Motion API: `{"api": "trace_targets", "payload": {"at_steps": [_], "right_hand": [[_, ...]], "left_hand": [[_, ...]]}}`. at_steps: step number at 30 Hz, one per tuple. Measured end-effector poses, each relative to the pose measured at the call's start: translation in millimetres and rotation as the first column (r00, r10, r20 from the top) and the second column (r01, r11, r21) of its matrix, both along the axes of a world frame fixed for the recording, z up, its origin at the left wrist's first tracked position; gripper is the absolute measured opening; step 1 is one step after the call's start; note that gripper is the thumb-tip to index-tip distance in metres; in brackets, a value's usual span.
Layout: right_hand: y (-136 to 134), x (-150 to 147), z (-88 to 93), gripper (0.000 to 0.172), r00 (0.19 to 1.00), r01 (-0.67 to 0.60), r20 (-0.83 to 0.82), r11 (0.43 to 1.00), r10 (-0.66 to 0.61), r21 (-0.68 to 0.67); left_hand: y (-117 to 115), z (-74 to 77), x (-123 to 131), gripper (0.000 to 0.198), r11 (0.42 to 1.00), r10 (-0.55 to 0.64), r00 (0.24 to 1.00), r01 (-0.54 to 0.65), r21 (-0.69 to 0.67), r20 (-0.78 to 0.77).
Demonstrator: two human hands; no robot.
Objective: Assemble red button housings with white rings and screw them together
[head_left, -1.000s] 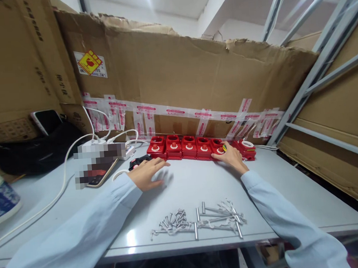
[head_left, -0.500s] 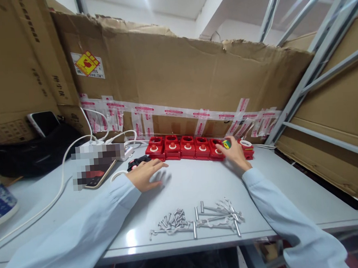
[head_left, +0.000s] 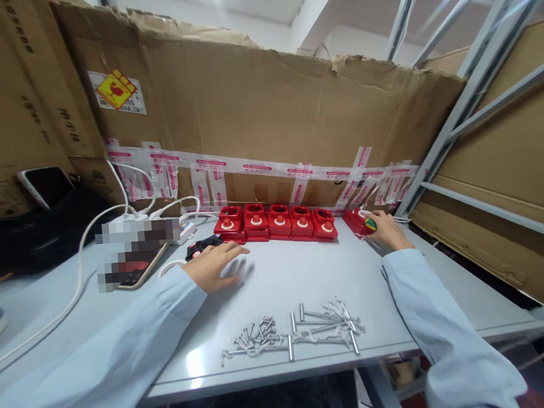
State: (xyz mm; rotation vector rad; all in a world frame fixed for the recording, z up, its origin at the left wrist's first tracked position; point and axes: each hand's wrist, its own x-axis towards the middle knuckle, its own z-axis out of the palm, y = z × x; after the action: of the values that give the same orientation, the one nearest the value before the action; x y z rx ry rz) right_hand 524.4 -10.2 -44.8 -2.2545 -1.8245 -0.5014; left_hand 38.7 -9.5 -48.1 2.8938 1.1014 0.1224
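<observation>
A row of red plastic housings [head_left: 277, 221] stands along the back of the grey table [head_left: 296, 277], against a cardboard wall. My right hand [head_left: 386, 231] is at the right end of the row, fingers closed around a small tool with a green and yellow tip [head_left: 370, 224], beside a separate red housing [head_left: 357, 221]. My left hand [head_left: 215, 264] lies flat on the table with fingers stretched out, just in front of a small black and red object [head_left: 199, 247]. Both arms wear light blue sleeves.
A pile of metal screws and pins [head_left: 290, 333] lies near the table's front edge. A phone [head_left: 134, 266], a white power strip with cables [head_left: 181, 232] and a black bag [head_left: 36, 230] are at the left. A metal rack frame [head_left: 456, 110] stands at the right.
My right hand has moved rightward from the fifth housing to the separate one at the row's end, carrying the green-tipped tool. My left hand has stayed flat on the table.
</observation>
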Motion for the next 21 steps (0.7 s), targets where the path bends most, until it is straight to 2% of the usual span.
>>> {"api": "trace_targets", "payload": {"at_steps": [9, 16, 21], "right_hand": [[1.0, 2.8, -0.8, 0.073, 0.999, 0.01, 0.047, 0.999, -0.008, -0.039], [0.9, -1.6, -1.0, 0.068, 0.999, 0.017, 0.029, 1.0, -0.016, -0.024], [-1.4, -3.9, 0.6, 0.071, 1.0, 0.01, 0.011, 1.0, -0.01, 0.008]], "left_hand": [[2.2, -4.0, -2.5, 0.047, 1.0, -0.016, 1.0, 0.015, 0.024, 0.022], [-1.0, 0.1, -0.7, 0.048, 1.0, -0.003, 1.0, 0.003, -0.006, -0.011], [1.2, -4.1, -2.1, 0.049, 1.0, -0.012, 1.0, 0.012, 0.009, 0.019]]}}
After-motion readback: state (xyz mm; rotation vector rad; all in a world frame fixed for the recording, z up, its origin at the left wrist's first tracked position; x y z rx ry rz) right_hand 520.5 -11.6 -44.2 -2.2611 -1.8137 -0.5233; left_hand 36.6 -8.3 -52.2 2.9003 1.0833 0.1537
